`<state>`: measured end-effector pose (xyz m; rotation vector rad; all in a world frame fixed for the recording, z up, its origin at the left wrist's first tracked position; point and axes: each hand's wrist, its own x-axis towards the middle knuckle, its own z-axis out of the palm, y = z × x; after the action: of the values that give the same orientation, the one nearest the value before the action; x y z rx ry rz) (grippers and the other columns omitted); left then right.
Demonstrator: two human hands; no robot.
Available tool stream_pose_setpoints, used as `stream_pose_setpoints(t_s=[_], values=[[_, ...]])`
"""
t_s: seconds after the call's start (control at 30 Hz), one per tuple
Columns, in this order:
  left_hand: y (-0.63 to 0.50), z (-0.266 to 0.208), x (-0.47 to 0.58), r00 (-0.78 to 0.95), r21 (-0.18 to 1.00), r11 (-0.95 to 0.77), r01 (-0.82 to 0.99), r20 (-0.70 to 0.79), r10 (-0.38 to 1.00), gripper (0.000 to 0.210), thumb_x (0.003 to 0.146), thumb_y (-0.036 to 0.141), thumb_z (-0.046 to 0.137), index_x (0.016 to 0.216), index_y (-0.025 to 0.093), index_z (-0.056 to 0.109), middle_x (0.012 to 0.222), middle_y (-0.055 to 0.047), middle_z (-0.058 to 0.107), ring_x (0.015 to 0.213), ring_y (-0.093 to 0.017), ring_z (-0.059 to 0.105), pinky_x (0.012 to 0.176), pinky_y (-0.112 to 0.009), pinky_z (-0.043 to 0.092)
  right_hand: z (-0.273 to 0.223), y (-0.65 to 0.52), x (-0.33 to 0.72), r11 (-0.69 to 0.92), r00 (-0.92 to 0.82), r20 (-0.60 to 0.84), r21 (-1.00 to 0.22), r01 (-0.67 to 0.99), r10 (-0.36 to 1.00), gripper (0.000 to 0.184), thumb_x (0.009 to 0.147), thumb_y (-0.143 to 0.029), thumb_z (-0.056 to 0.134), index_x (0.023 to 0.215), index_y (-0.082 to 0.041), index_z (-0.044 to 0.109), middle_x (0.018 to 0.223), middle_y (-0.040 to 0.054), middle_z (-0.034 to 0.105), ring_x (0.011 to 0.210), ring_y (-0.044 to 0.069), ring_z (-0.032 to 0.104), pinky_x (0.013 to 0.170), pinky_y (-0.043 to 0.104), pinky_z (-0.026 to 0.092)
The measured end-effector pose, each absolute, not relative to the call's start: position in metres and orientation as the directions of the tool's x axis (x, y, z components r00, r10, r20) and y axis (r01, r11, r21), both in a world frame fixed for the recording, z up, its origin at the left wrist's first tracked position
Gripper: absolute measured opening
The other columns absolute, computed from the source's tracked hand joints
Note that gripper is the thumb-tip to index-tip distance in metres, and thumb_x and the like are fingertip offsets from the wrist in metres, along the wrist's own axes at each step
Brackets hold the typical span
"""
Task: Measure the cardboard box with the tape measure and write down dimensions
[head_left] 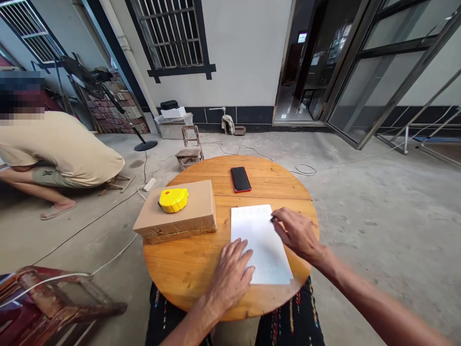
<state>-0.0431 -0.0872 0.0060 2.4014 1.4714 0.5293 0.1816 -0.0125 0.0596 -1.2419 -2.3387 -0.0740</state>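
Observation:
A white sheet of paper (264,240) lies on the round wooden table (190,269), with faint marks along its top edge. Flat on its left side rests my left hand (234,266), open, fingers spread. At the sheet's upper right edge, my right hand (295,233) is closed around a dark pen (272,219); only its short dark end shows, and the rest is hidden by the fingers. Left of the paper sits a closed cardboard box (194,206) with a yellow tape measure (173,199) on top. A phone (241,179) with a red edge lies beyond the paper.
A person (61,149) crouches on a low stool at the left, near a standing fan (108,96). A small wooden chair (190,146) stands behind the table, another chair (54,302) at lower left. Cables (115,257) cross the concrete floor. An open glass door (382,81) is at right.

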Motion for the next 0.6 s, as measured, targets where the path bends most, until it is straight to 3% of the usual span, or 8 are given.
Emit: stream_pose_setpoints(t_s=[0.1, 0.17, 0.23, 0.3, 0.37, 0.5, 0.6], values=[[-0.088, 0.003, -0.04, 0.431, 0.415, -0.464, 0.783, 0.176, 0.885, 0.036, 0.087, 0.02, 0.06, 0.123, 0.02, 0.063, 0.142, -0.008, 0.054, 0.135, -0.029, 0.042, 0.113, -0.05, 0.034, 0.08, -0.027, 0.184, 0.441, -0.049, 0.598, -0.53, 0.724, 0.8, 0.01, 0.093, -0.027, 0.051, 0.089, -0.02, 0.057, 0.072, 0.0011, 0.062, 0.059, 0.014, 0.059, 0.057, 0.027, 0.045], [-0.089, 0.002, -0.039, 0.445, 0.407, -0.485, 0.774, 0.194, 0.874, 0.036, 0.086, 0.02, 0.061, 0.123, 0.021, 0.062, 0.141, -0.008, 0.054, 0.135, -0.028, 0.042, 0.113, -0.049, 0.034, 0.089, -0.037, 0.182, 0.388, 0.083, 0.518, -0.727, 0.566, 0.851, 0.012, 0.092, -0.03, 0.055, 0.085, -0.021, 0.059, 0.067, -0.0013, 0.061, 0.057, 0.014, 0.059, 0.056, 0.026, 0.045], [-0.09, 0.001, -0.038, 0.453, 0.401, -0.495, 0.771, 0.201, 0.869, 0.036, 0.087, 0.021, 0.061, 0.123, 0.022, 0.061, 0.141, -0.007, 0.054, 0.135, -0.028, 0.042, 0.113, -0.049, 0.034, 0.091, -0.044, 0.177, 0.349, 0.089, 0.412, -0.853, 0.388, 0.907, 0.015, 0.094, -0.033, 0.054, 0.092, -0.021, 0.063, 0.07, -0.0003, 0.065, 0.062, 0.015, 0.063, 0.059, 0.028, 0.048], [-0.092, 0.001, -0.037, 0.457, 0.397, -0.494, 0.774, 0.19, 0.869, 0.035, 0.088, 0.022, 0.06, 0.124, 0.022, 0.06, 0.141, -0.007, 0.054, 0.135, -0.028, 0.042, 0.113, -0.05, 0.034, 0.087, -0.047, 0.172, 0.316, 0.082, 0.343, -0.918, 0.24, 0.936, 0.021, 0.095, -0.035, 0.053, 0.102, -0.021, 0.065, 0.079, 0.0026, 0.07, 0.07, 0.017, 0.067, 0.062, 0.029, 0.05], [-0.094, 0.001, -0.037, 0.458, 0.396, -0.487, 0.779, 0.171, 0.872, 0.035, 0.09, 0.024, 0.059, 0.124, 0.022, 0.059, 0.142, -0.008, 0.053, 0.135, -0.029, 0.042, 0.112, -0.051, 0.034, 0.08, -0.045, 0.167, 0.286, 0.099, 0.305, -0.943, 0.169, 0.947, 0.019, 0.093, -0.036, 0.057, 0.1, -0.021, 0.065, 0.083, 0.0037, 0.072, 0.071, 0.017, 0.068, 0.06, 0.028, 0.05], [-0.092, 0.002, -0.038, 0.461, 0.418, -0.485, 0.768, 0.166, 0.872, 0.035, 0.088, 0.026, 0.062, 0.123, 0.023, 0.059, 0.141, -0.007, 0.053, 0.131, -0.03, 0.044, 0.11, -0.052, 0.035, 0.065, -0.034, 0.156, 0.247, 0.109, 0.264, -0.958, 0.148, 0.958, 0.018, 0.089, -0.037, 0.064, 0.082, -0.021, 0.059, 0.062, -0.0022, 0.064, 0.056, 0.014, 0.06, 0.054, 0.026, 0.046], [-0.081, 0.006, -0.043, 0.495, 0.461, -0.514, 0.723, 0.172, 0.851, 0.032, 0.087, 0.024, 0.064, 0.119, 0.023, 0.06, 0.134, -0.006, 0.057, 0.124, -0.028, 0.048, 0.105, -0.048, 0.039, 0.052, -0.025, 0.144, 0.198, 0.108, 0.211, -0.973, 0.118, 0.972, 0.019, 0.092, -0.039, 0.059, 0.091, -0.021, 0.062, 0.064, -0.001, 0.065, 0.058, 0.015, 0.06, 0.058, 0.028, 0.048]])
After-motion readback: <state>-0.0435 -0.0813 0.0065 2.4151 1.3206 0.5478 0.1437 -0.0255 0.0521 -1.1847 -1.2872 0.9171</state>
